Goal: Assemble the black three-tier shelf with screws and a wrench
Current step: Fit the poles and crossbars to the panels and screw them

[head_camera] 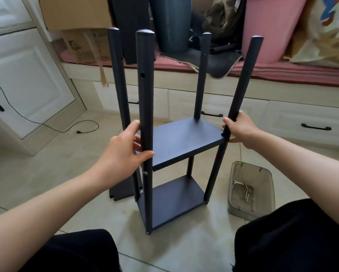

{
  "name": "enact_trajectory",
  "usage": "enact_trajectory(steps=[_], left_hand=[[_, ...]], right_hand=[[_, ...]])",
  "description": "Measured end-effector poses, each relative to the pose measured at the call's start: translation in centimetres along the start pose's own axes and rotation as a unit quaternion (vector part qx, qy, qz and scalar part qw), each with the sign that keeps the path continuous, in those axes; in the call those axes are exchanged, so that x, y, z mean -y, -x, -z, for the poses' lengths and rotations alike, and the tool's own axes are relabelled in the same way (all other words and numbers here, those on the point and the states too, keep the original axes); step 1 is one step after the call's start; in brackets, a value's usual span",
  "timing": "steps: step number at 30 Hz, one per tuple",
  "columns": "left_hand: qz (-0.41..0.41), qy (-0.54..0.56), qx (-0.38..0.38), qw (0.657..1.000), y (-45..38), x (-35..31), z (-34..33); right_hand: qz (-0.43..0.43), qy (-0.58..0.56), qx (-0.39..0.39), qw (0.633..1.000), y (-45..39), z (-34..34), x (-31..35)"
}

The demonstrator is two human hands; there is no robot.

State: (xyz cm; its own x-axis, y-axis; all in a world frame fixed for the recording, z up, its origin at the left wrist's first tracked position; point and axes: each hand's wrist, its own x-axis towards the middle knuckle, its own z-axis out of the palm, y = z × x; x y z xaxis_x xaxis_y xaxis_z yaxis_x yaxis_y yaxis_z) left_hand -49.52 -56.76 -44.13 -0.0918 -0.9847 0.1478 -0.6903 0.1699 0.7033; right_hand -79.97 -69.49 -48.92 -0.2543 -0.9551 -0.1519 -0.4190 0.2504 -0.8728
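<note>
The black shelf frame stands upright on the tiled floor, with a lower board (174, 201) and a middle board (182, 140) fixed between its poles. My left hand (123, 152) grips the near left pole (146, 107). My right hand (241, 128) holds the near right pole (243, 83) at the middle board's corner. Two far poles (119, 79) (202, 75) rise behind. A third black board (123, 191) lies on the floor behind the left poles. A clear plastic bin (263, 173) on the right holds screws (247, 193) and a small wrench (236, 182).
A white cabinet (27, 71) and a black cable (66, 126) are on the left. Behind runs a low bench with drawers (302, 122), carrying a cardboard box (76, 14), a grey bin (170, 22) and a pink tub (270, 28). My knees in black fill the bottom corners.
</note>
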Motion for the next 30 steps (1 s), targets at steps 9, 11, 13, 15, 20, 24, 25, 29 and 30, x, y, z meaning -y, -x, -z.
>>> enact_trajectory(steps=[9, 11, 13, 15, 20, 24, 25, 29, 30], left_hand=[[-0.028, -0.011, -0.027, 0.999, -4.5, 0.7, -1.6], [-0.026, -0.01, -0.033, 0.999, -5.3, 1.1, -1.9], [-0.024, -0.001, -0.04, 0.999, -6.0, 1.5, -2.1], [-0.019, 0.009, -0.049, 0.999, -6.6, 2.1, -2.3], [0.008, 0.036, -0.06, 0.998, -7.7, 3.3, -2.4], [0.019, 0.033, -0.073, 0.997, -8.2, 4.0, -2.4], [0.022, 0.031, -0.073, 0.997, -8.2, 4.1, -2.4], [0.037, 0.021, -0.077, 0.996, -8.0, 4.9, -2.4], [0.042, 0.023, -0.08, 0.996, -8.0, 5.1, -2.3]], right_hand=[[-0.011, 0.015, -0.023, 1.0, 1.1, 2.9, -1.8], [-0.003, 0.023, -0.016, 1.0, 1.5, 3.4, -1.9], [0.008, 0.028, -0.007, 1.0, 2.1, 3.9, -2.0], [0.015, 0.03, 0.002, 0.999, 2.7, 4.1, -2.1], [0.013, 0.011, 0.039, 0.999, 4.4, 4.1, -2.4], [0.026, 0.023, 0.06, 0.998, 5.7, 3.8, -2.3], [0.031, 0.032, 0.064, 0.997, 5.9, 3.8, -2.3], [0.047, 0.069, 0.083, 0.993, 6.2, 3.8, -2.3], [0.053, 0.078, 0.086, 0.992, 6.2, 3.8, -2.3]])
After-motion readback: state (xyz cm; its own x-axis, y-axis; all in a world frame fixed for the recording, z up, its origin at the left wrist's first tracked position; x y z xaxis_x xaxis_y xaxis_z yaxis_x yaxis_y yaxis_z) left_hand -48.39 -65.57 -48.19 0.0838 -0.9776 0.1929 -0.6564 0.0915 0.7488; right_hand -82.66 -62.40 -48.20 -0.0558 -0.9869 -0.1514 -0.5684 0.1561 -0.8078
